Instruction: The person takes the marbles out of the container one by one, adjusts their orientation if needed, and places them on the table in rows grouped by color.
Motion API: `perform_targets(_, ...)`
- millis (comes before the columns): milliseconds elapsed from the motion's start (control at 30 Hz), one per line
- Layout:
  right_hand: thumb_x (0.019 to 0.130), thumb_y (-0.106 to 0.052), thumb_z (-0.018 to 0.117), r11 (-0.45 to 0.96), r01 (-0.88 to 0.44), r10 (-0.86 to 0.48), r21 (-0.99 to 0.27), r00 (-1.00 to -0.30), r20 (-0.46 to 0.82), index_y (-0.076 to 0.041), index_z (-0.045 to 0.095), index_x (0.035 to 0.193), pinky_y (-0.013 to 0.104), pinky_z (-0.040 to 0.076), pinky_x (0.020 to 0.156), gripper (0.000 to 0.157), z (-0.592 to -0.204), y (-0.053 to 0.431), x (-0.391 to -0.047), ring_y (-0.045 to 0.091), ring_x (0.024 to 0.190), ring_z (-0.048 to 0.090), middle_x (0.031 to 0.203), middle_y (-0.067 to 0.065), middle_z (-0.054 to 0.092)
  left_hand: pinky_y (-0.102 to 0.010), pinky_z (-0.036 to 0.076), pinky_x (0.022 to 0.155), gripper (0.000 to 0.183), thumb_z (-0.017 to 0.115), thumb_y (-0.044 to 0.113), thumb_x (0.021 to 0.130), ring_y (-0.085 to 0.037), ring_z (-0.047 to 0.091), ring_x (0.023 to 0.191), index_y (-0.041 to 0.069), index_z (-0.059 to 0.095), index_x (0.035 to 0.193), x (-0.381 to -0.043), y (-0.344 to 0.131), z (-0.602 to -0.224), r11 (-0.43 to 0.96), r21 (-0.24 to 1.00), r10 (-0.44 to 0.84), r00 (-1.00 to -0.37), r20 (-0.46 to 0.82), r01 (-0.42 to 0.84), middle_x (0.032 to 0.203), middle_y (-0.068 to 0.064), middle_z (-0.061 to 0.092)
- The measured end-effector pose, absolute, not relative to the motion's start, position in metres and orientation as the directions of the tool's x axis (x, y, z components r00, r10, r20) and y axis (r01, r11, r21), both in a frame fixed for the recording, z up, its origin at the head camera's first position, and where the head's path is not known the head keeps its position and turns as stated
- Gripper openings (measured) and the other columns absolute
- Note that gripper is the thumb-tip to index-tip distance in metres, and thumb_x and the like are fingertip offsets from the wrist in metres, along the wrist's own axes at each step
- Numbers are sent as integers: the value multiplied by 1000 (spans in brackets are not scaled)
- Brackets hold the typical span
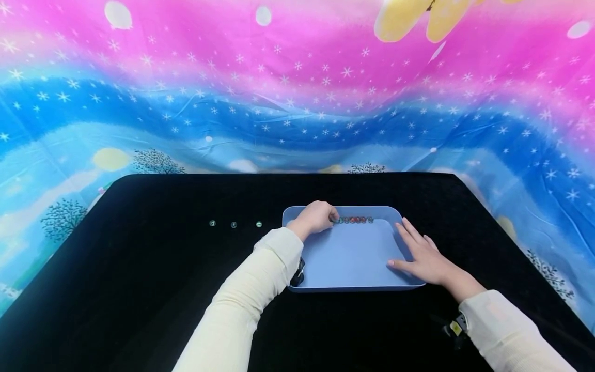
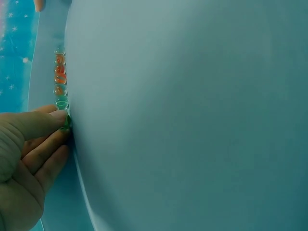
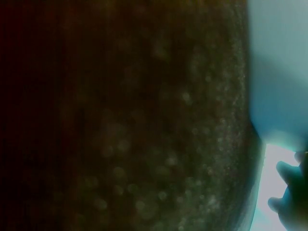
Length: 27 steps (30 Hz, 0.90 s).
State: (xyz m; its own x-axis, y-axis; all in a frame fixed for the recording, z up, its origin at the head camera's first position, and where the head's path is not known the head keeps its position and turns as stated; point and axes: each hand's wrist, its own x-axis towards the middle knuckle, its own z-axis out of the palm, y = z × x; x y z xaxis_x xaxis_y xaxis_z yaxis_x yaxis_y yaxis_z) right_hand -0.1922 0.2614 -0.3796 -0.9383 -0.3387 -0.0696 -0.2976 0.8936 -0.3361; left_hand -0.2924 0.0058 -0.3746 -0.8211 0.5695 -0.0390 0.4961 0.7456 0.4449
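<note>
A blue tray (image 1: pixel 353 263) lies on a black-covered table. Along its far wall runs a straight row of several glass marbles (image 1: pixel 358 220), orange-red in the middle and greenish toward the ends. My left hand (image 1: pixel 317 217) reaches over the tray's far left corner and pinches a green marble (image 2: pixel 67 123) between thumb and fingers at the near end of that row in the left wrist view. Fingers spread, my right hand (image 1: pixel 424 257) rests at the tray's right wall. The right wrist view is mostly dark, with this hand (image 3: pixel 293 192) only partly visible at its lower right edge.
Left of the tray, three loose marbles sit spaced apart on the black cloth: one far left (image 1: pixel 212 223), one in the middle (image 1: pixel 234 225) and a green-and-white one (image 1: pixel 259 224) closest to the tray. A colourful snowflake backdrop (image 1: pixel 297 93) hangs behind the table.
</note>
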Motion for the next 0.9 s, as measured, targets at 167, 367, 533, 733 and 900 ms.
perform_targets(167,78,-51,54,891,-298,-341,-342,-938,-70,0,8,138,61,5,92,91,-380,262,-193,39,126,5,141,20,-5,-20,43,77,25,59,7,81,-11,54,94,13,64,105,-292,5,-375,742,470,556,-830,-35,477,103,1,61)
perform_targets(367,77,-52,54,890,-302,-344,-342,-936,-68,0,8,137,61,5,92,92,-379,262,-193,39,126,5,141,20,-5,-20,44,75,23,60,7,81,-11,55,93,13,65,103,-293,4,-375,733,506,542,-840,-29,455,102,1,61)
perform_targets(533,77,-52,54,889,-303,-345,-344,-936,-69,0,8,138,61,5,92,92,-379,261,-193,39,126,4,141,20,-5,-18,43,73,20,60,7,81,-10,55,90,13,65,99,-295,4,-372,706,543,547,-837,-9,455,98,2,62)
perform_targets(733,77,-54,53,890,-301,-345,-342,-936,-73,0,8,137,61,5,92,93,-380,262,-193,39,126,5,141,20,-5,-18,44,69,18,60,7,81,-10,55,88,12,66,98,-295,2,-365,671,623,539,-841,-38,402,96,2,62)
perform_targets(900,77,-53,54,888,-307,-350,-343,-934,-71,1,8,137,61,5,92,93,-381,263,-192,39,126,5,141,21,-5,-18,44,66,19,60,7,81,-9,55,88,13,65,98,-296,2,-363,658,654,527,-848,-47,373,96,3,62)
